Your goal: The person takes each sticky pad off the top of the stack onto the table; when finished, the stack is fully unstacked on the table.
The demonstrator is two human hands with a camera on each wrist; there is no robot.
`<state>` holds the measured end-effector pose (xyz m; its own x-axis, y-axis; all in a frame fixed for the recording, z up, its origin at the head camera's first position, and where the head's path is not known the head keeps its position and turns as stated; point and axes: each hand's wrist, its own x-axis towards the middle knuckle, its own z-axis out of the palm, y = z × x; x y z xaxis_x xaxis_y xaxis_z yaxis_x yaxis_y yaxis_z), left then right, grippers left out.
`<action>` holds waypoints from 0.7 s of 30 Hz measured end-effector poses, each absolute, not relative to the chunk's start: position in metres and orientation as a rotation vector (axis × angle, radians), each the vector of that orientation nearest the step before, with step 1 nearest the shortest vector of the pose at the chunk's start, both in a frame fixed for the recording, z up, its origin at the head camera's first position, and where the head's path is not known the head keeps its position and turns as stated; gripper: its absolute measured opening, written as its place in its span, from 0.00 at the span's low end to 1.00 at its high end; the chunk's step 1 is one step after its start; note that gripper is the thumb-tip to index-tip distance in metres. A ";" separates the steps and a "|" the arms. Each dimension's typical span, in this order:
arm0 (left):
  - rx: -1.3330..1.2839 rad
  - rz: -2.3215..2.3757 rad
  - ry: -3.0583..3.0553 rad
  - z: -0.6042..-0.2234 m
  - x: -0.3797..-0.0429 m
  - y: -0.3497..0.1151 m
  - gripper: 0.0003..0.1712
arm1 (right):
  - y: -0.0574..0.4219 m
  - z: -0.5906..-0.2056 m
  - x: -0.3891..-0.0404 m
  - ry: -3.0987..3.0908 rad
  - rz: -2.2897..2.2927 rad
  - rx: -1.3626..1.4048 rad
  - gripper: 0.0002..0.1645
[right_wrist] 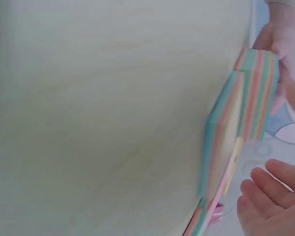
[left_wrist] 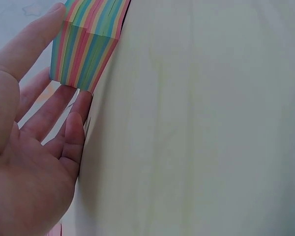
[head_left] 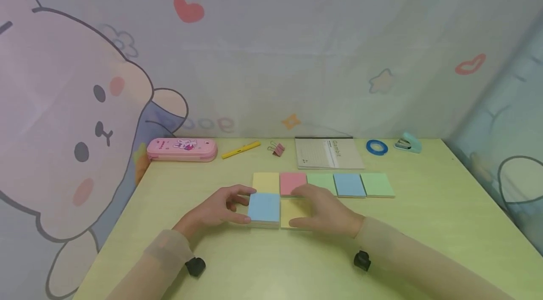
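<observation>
In the head view my left hand (head_left: 220, 208) holds a thick blue-topped sticky note stack (head_left: 264, 208) at its left side, with the index finger and thumb at its corners. The left wrist view shows the striped edges of this stack (left_wrist: 83, 49) between thumb and fingers. My right hand (head_left: 328, 210) hovers with spread fingers over a yellow-topped sticky note stack (head_left: 290, 210) and covers part of it. Behind lies a row of sticky note pads: yellow (head_left: 266, 182), pink (head_left: 292, 183), green (head_left: 324, 182), blue (head_left: 349, 185) and another green pad (head_left: 377, 185).
Along the back of the table lie a pink pencil case (head_left: 182, 149), a yellow pen (head_left: 241, 150), a pink binder clip (head_left: 277, 149), a notebook (head_left: 314, 154), a blue tape roll (head_left: 376, 147) and a small green stapler (head_left: 409, 143). A printed cloth (head_left: 271, 54) hangs behind.
</observation>
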<state>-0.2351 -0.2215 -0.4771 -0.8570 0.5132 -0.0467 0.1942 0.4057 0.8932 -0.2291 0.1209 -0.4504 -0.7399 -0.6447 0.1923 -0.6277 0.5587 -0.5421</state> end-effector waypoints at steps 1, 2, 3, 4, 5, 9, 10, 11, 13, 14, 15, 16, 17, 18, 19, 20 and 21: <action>0.612 1.431 2.355 -0.477 -0.235 -0.221 0.39 | 0.118 -0.449 -0.229 2.726 -0.986 -1.110 0.44; 0.610 1.432 2.356 -0.478 -0.235 -0.221 0.39 | 0.114 -0.447 -0.228 2.698 -1.037 -1.092 0.46; 0.611 1.434 2.358 -0.477 -0.235 -0.221 0.39 | 0.110 -0.446 -0.228 2.669 -1.078 -1.073 0.47; 0.612 1.433 2.360 -0.477 -0.235 -0.221 0.39 | 0.106 -0.445 -0.228 2.639 -1.110 -1.065 0.49; 0.612 1.434 2.360 -0.477 -0.235 -0.221 0.39 | 0.101 -0.444 -0.228 2.617 -1.128 -1.052 0.50; 0.622 1.434 2.361 -0.477 -0.234 -0.221 0.39 | 0.081 -0.443 -0.228 2.582 -1.112 -1.085 0.53; 0.622 1.434 2.361 -0.477 -0.234 -0.221 0.39 | 0.077 -0.443 -0.229 2.591 -1.092 -1.112 0.54; 0.626 1.433 2.361 -0.477 -0.234 -0.221 0.39 | 0.073 -0.443 -0.229 2.608 -1.062 -1.137 0.54; 0.633 1.433 2.363 -0.476 -0.234 -0.221 0.39 | 0.066 -0.444 -0.230 2.630 -1.024 -1.182 0.53; 0.637 1.433 2.363 -0.476 -0.234 -0.221 0.39 | 0.063 -0.445 -0.230 2.644 -1.005 -1.205 0.53; 0.640 1.434 2.364 -0.476 -0.233 -0.221 0.39 | 0.061 -0.446 -0.230 2.648 -1.002 -1.218 0.52; 0.641 1.436 2.362 -0.476 -0.233 -0.221 0.39 | 0.060 -0.447 -0.230 2.652 -1.000 -1.225 0.52; 0.643 1.438 2.361 -0.476 -0.233 -0.221 0.39 | 0.059 -0.448 -0.229 2.651 -1.005 -1.228 0.51; 0.644 1.439 2.360 -0.476 -0.233 -0.221 0.39 | 0.058 -0.449 -0.229 2.652 -1.009 -1.233 0.50; 0.646 1.440 2.358 -0.476 -0.233 -0.221 0.39 | 0.058 -0.451 -0.229 2.656 -1.008 -1.235 0.50; 0.647 1.441 2.357 -0.476 -0.233 -0.221 0.39 | 0.057 -0.452 -0.229 2.662 -1.006 -1.235 0.49; 0.646 1.443 2.356 -0.476 -0.234 -0.221 0.39 | 0.057 -0.453 -0.229 2.669 -1.003 -1.235 0.49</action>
